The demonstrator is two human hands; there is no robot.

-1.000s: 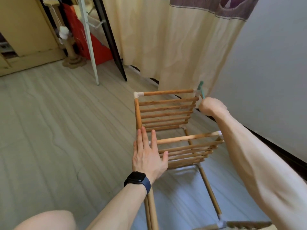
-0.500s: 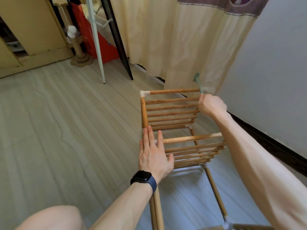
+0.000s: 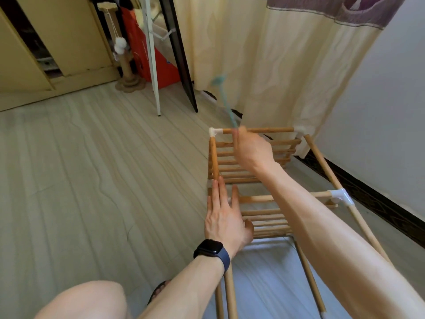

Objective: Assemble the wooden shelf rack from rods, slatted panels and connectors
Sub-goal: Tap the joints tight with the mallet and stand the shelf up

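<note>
The pale floor [image 3: 92,180] carries the half-built wooden rack [image 3: 264,130], close to the curtain [image 3: 276,65] and wall. The left hand [image 3: 224,217], a dark watch [image 3: 211,250] on its wrist, lies flat with straight fingers on the rack's left side. The right hand [image 3: 251,149], over the far slatted panel [image 3: 285,153], grips a blurred teal tool [image 3: 224,97] near the white corner connector [image 3: 212,132].
</note>
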